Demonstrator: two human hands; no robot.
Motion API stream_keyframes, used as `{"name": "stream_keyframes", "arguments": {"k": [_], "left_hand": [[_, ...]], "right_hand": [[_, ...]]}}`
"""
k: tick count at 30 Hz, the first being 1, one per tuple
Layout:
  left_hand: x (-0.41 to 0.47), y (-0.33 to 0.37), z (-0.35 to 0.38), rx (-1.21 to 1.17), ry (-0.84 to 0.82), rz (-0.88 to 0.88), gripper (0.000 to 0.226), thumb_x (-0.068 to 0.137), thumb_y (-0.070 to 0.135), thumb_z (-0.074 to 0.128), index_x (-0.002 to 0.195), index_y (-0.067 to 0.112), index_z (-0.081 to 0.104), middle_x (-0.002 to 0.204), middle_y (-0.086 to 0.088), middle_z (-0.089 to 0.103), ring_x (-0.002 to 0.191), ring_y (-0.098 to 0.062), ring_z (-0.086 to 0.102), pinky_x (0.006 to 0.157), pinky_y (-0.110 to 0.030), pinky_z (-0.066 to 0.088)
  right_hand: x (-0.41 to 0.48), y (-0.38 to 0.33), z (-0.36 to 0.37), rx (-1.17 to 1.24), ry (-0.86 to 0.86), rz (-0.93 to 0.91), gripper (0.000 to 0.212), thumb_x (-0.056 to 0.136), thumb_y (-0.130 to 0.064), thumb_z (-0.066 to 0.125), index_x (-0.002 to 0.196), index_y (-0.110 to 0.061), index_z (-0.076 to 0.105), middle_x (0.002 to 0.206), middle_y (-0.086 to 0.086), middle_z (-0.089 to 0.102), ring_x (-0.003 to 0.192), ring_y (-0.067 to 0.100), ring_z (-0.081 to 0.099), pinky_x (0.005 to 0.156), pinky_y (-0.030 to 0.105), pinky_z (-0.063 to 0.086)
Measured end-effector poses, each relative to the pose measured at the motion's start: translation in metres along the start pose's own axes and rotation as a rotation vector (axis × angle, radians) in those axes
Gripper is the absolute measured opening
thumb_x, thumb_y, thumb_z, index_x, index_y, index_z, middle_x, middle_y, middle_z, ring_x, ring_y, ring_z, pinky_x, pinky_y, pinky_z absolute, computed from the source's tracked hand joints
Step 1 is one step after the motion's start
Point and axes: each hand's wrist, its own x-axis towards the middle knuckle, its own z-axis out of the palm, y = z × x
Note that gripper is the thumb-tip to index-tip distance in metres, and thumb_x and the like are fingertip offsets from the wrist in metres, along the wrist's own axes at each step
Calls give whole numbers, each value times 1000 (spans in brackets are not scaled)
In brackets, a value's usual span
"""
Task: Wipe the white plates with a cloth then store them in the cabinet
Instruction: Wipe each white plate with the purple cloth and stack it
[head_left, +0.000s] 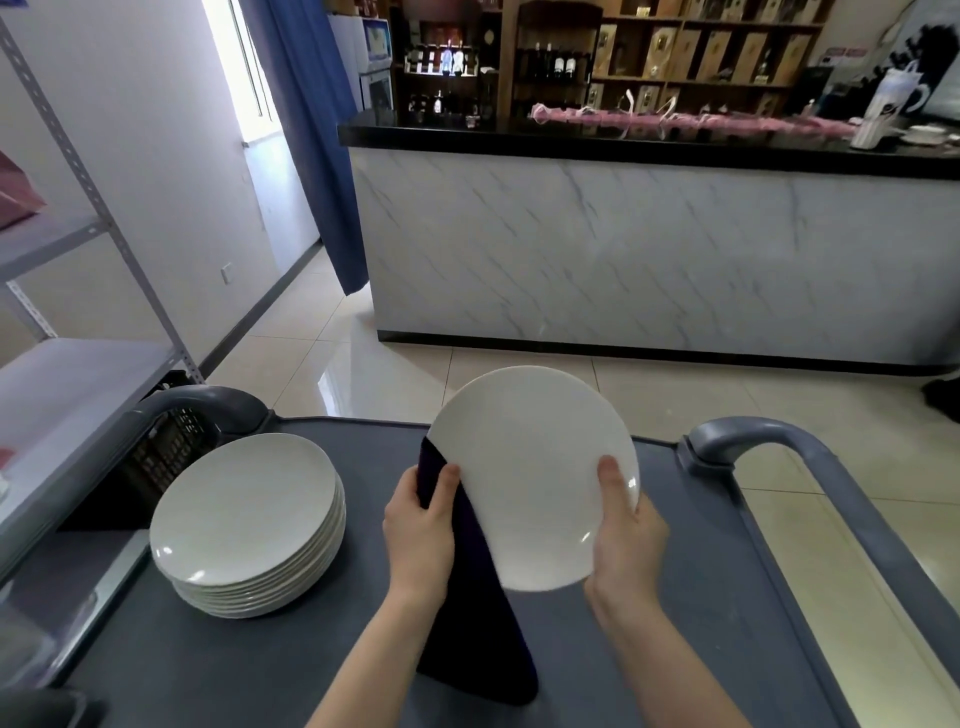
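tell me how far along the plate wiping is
Done: no stored plate is in view. In hand: the right hand grips one white plate by its rim, tilted above the grey cart, while the left hand holds a dark cloth against its left edge. Left: the stack of plates on the cart, wiped or not I cannot tell, then storing them.

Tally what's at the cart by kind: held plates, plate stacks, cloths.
held plate: 1
plate stack: 1
cloth: 1
Total: 3
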Motion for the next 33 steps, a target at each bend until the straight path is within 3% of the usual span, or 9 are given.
{"name": "stream_keyframes", "arguments": {"k": [3,6,10,14,19,23,26,30,33], "left_hand": [[-6,0,2,-80,26,-68,17,92,40,65,81,26,68,81,2,72,81,-22,67,76,-42,56],[4,7,-12,-86,-7,-51,16,92,34,66,80,25,69,81,-2,72,78,-20,67,74,-40,55],[19,21,-29,138,-148,153,12,89,28,69,80,35,71,78,8,73,71,-6,66,65,-20,52],[25,26,-24,360,-381,276,17,84,26,74,77,40,69,76,15,71,69,3,63,65,-8,44],[23,13,-24,284,-264,221,11,83,30,74,80,39,69,76,13,71,69,1,62,65,-13,47],[6,-7,-14,85,28,22,8,86,35,72,83,29,67,78,10,71,81,-15,68,74,-34,54],[-9,-9,5,-35,210,-115,12,86,37,71,84,29,63,79,10,69,83,-15,67,69,-28,50],[5,-2,-4,-16,118,-110,12,84,33,75,87,27,65,83,6,72,84,-15,69,80,-39,57],[22,6,-22,141,-39,31,12,81,33,78,86,30,67,81,14,72,76,-5,68,75,-31,56]], "right_hand": [[-7,11,4,42,6,84,23,93,-41,64,89,-19,69,78,-6,76,72,14,73,62,32,58],[4,1,-15,-190,-231,-32,27,89,-42,66,92,-16,71,81,-2,76,80,23,70,68,37,55],[31,-40,-29,-434,-638,-227,27,86,-43,72,111,-50,64,97,-7,77,86,8,73,66,23,57],[42,-48,-15,-672,-808,-200,17,92,-33,68,100,-18,73,83,3,73,75,10,68,67,25,51],[31,-35,-12,-533,-644,-229,28,92,-36,66,82,-10,71,71,6,66,63,17,60,57,29,45],[14,-13,1,-126,-225,-50,24,93,-36,66,81,-18,75,76,0,75,64,12,70,53,26,56],[2,8,18,42,52,99,25,92,-40,65,82,-19,72,70,-10,74,62,9,70,51,27,56],[2,14,11,-42,33,45,21,94,-39,64,85,-21,72,73,-10,74,68,11,70,55,25,54],[16,-1,-8,-230,-234,-110,18,94,-37,64,84,-27,76,80,-6,76,69,10,72,54,23,54]]}}
